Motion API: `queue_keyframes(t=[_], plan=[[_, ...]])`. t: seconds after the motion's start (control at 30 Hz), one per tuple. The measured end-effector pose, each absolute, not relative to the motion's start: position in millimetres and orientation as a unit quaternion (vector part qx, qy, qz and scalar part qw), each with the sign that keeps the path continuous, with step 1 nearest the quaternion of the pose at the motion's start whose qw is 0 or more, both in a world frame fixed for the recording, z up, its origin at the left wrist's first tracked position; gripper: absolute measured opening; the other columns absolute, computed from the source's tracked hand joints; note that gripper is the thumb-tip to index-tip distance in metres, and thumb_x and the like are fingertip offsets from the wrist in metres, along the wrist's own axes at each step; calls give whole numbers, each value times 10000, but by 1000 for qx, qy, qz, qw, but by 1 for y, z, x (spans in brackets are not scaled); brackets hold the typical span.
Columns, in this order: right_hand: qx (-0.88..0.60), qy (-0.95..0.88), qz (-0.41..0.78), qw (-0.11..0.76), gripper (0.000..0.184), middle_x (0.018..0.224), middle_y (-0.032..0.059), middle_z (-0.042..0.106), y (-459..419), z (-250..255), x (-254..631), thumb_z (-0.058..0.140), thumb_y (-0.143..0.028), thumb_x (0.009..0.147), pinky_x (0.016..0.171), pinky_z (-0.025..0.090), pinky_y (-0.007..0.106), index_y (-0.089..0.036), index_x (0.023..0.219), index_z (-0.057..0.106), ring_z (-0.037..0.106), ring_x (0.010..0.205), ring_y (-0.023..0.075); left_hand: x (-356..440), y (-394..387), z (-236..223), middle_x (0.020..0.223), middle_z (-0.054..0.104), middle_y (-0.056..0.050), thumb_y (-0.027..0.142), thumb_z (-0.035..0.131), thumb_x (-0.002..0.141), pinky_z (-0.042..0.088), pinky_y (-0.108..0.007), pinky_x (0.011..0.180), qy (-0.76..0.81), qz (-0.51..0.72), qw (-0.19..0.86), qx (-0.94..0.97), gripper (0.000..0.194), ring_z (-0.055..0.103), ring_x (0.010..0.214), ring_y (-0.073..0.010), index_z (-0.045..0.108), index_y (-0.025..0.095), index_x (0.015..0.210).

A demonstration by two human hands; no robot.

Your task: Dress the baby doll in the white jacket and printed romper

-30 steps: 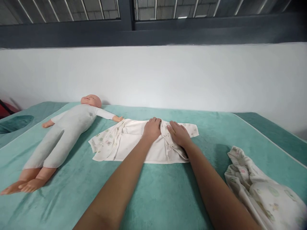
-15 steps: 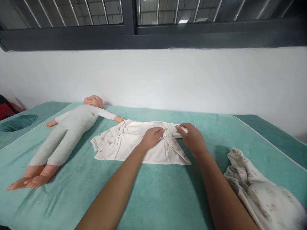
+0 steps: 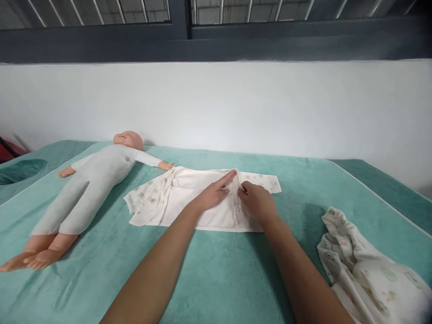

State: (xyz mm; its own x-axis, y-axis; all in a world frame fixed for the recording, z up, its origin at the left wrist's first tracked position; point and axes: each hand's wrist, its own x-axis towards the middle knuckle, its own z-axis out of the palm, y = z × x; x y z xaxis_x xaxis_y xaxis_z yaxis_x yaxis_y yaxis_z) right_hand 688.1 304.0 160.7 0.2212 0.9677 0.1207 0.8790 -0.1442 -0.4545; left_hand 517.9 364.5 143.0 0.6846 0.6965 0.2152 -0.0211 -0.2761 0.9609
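Crumpled printed cloth (image 3: 378, 274) lies nearest, right of the fingers. Left hand (image 3: 214, 193): fingers extended, laid on the white baby shirt (image 3: 185, 195) beneath them. Right hand (image 3: 258, 200): fingers bunched, apparently pinching the shirt's front edge, moved in from the sleeve (image 3: 266, 181); handling now appears centred there. Doll (image 3: 104, 166): farther left of the fingers.

Around you, seemingly a baby-care practice room, doll (image 3: 104, 168) at left, small shirt (image 3: 185, 193) mid-frame, green-covered bed (image 3: 222, 279) below, barred window (image 3: 180, 31) at top
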Motion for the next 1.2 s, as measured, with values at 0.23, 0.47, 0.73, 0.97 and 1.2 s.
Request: queue_keyframes(t=[0.23,0.47,0.73,0.97,1.2], plan=[[-710,-467,325,416,321,718,36,657,314,155,711,442,-462,816,584,441,286,-196,784,618,578,659,186,527,358,133,1336,596,-68,282,487,917,347,-430,1105,345,347,304,817,354,521,1255,-268,618,256,1245],[-756,-465,242,391,223,808,70,664,314,151,736,515,-347,770,684,431,306,-170,775,651,580,766,205,484,308,136,1195,638,-57,290,505,926,446,-408,952,337,296,108,887,206,542,1154,-220,633,232,1076],[-659,-659,72,355,170,975,65,632,298,167,704,485,-275,885,805,404,297,-179,943,613,562,893,181,399,260,123,1265,591,-39,10,450,788,418,-399,1022,359,294,72,883,469,497,1214,-196,583,248,1169],[-495,-847,60,181,288,1019,39,609,240,151,634,648,-450,850,834,383,331,-200,985,603,526,959,208,395,267,109,1095,652,-40,-16,444,775,467,-379,903,489,318,16,812,417,566,1047,-208,647,223,1049],[-534,-829,-41,160,225,847,28,595,228,136,636,394,-151,977,819,345,329,-178,857,583,514,832,170,398,255,118,905,655,-32,71,462,833,442,-355,777,531,288,-16,797,208,569,881,-207,626,197,851]])
